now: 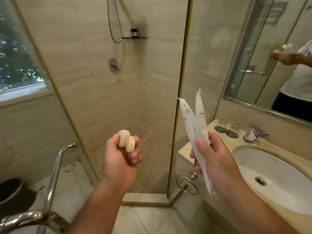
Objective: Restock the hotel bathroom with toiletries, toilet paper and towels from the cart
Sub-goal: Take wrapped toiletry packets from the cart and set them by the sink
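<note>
Nearest, bottom left: chrome grab rail [54,173], with a black bin [10,191] on the floor just behind it.

Left hand [121,157]: fingers curled round two cream soap discs [130,146]. The discs touch each other and stick out above the fingers. It's held in mid-air in front of the shower opening.

Right hand [216,156]: thumb and fingers pinch two long white paper packets [200,119]. They fan upward in a V, with the lower ends hanging below the hand. The print is too blurred to read; possibly toothbrush kits. They're held over the left end of the worktop [211,123], not touching it.

Right of that hand: white oval sink [270,166] set into the worktop, with the tap [256,133] behind it. Two glasses [222,122] stand on dark coasters at the back left corner. A towel ring [187,184] is on the worktop's side face, below the hand.

Further in is the glass shower enclosure with a pebble floor. The mixer valve [113,64] is on the far wall with the hose [116,22] looped above it. A small dark bottle [134,32] sits on the wall shelf [135,37].

Window [20,56] on the left, mirror [253,48] on the right.
</note>
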